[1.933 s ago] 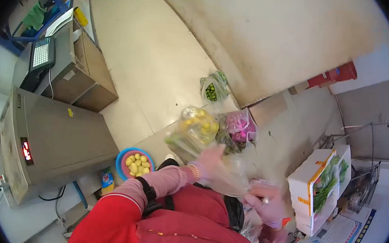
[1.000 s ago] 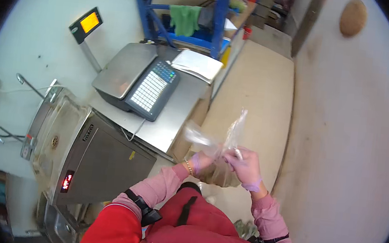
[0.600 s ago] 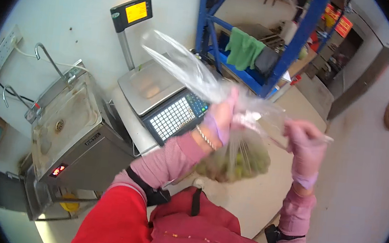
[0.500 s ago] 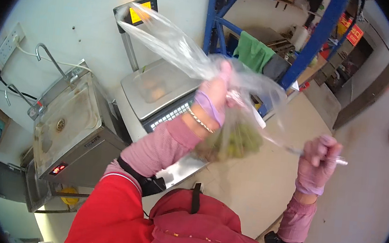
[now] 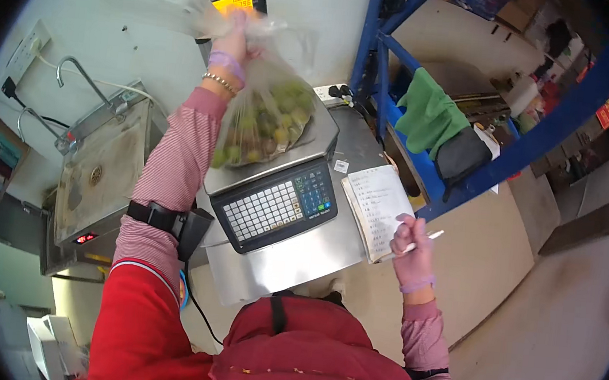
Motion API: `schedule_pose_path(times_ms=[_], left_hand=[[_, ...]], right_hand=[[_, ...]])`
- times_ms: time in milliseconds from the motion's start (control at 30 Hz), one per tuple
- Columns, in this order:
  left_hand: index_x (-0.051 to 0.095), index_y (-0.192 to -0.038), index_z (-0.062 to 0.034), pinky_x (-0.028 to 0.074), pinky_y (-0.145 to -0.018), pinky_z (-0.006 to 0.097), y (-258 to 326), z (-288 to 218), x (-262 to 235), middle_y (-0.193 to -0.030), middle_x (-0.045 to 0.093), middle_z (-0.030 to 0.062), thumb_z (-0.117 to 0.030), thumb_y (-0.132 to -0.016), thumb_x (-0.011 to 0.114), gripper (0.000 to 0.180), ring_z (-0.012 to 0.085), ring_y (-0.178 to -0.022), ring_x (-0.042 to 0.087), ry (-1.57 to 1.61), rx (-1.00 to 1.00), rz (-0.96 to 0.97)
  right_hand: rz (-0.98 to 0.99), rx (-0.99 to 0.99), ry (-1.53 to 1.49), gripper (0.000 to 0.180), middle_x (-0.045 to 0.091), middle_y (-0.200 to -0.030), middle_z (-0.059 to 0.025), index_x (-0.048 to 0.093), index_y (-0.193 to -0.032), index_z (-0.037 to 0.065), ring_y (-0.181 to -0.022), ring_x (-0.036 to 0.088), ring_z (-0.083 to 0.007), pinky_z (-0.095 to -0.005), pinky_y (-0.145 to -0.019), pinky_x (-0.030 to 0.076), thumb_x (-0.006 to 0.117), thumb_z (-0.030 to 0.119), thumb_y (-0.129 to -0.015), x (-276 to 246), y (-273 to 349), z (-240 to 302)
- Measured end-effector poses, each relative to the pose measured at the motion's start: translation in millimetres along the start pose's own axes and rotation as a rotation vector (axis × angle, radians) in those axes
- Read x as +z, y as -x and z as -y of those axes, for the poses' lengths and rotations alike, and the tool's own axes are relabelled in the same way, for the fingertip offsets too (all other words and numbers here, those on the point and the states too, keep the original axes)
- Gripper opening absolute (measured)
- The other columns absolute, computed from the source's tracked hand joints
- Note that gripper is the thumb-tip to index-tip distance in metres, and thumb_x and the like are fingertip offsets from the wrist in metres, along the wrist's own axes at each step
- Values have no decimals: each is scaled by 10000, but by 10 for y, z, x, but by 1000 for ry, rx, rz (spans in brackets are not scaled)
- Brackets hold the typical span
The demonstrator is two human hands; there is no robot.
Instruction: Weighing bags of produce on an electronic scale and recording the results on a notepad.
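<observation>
Gathered in my left hand [image 5: 235, 38] is the neck of a clear plastic bag [image 5: 245, 85], its loose top flaring off to the left. Green and brownish round produce [image 5: 270, 124] fills the bag, which rests on the steel pan of a weighing scale [image 5: 228, 180]. My right hand [image 5: 413, 258] is closed around a slim white pen [image 5: 435, 235], by the right edge of an open notebook [image 5: 378, 204] with handwritten lines. Both hands appear to wear thin gloves with purple cuffs.
In front of the pan is the scale's keypad [image 5: 274, 203]; its lit display [image 5: 236, 0] stands behind. A steel sink unit [image 5: 102, 163] with taps is at left. On the right, a blue rack frame [image 5: 523, 130] carries a green cloth [image 5: 433, 111]. A steel counter [image 5: 297, 262] supports the scale.
My left hand has moved left, bringing the bag from the air beside the scale onto its pan. My right hand, still with the pen, has come left and down to the notebook.
</observation>
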State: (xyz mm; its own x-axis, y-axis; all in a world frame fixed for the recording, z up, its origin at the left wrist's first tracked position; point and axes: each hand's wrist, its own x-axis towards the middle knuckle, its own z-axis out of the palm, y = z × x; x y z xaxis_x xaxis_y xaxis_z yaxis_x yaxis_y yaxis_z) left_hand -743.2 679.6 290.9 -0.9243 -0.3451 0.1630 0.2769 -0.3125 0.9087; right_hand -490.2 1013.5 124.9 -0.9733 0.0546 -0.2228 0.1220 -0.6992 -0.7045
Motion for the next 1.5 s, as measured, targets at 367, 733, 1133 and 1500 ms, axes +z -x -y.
schedule_pose_path(times_ms=[367, 733, 1133, 1500], left_hand=[[571, -1064, -52, 490, -655, 323, 238, 940, -1072, -903, 590, 39, -354, -876, 622, 359, 152, -758, 568, -264, 57, 135], [550, -1031, -63, 430, -575, 308, -231, 486, -725, -719, 559, 29, -521, -894, 506, 480, 166, -572, 511, -191, -180, -92], [573, -984, -140, 386, -489, 261, 47, 304, -115, -821, 647, 25, -513, -879, 540, 388, 116, -633, 579, -239, -39, 49], [416, -1314, 7, 443, -939, 317, 580, 1047, -1524, -1231, 528, 82, -257, -770, 751, 691, 162, -1101, 512, -795, 217, 230]], right_hand=[[105, 331, 488, 296, 569, -731, 7, 622, -994, -12, -524, 424, -56, -198, -452, 296, 451, 226, -949, -142, -626, -247], [269, 284, 831, 252, 618, -826, -10, 616, -1102, 35, -563, 479, -44, -186, -484, 364, 507, 154, -908, 405, -1110, -759], [783, -492, 1566, 344, 592, -1055, -159, 538, -1192, 150, -985, 568, -355, -430, -839, 454, 501, 131, -850, 1675, -1840, -1043], [782, -492, 1402, 273, 621, -1006, -167, 634, -1059, 73, -958, 583, -350, -411, -831, 464, 569, 102, -796, 1402, -1453, -1011]])
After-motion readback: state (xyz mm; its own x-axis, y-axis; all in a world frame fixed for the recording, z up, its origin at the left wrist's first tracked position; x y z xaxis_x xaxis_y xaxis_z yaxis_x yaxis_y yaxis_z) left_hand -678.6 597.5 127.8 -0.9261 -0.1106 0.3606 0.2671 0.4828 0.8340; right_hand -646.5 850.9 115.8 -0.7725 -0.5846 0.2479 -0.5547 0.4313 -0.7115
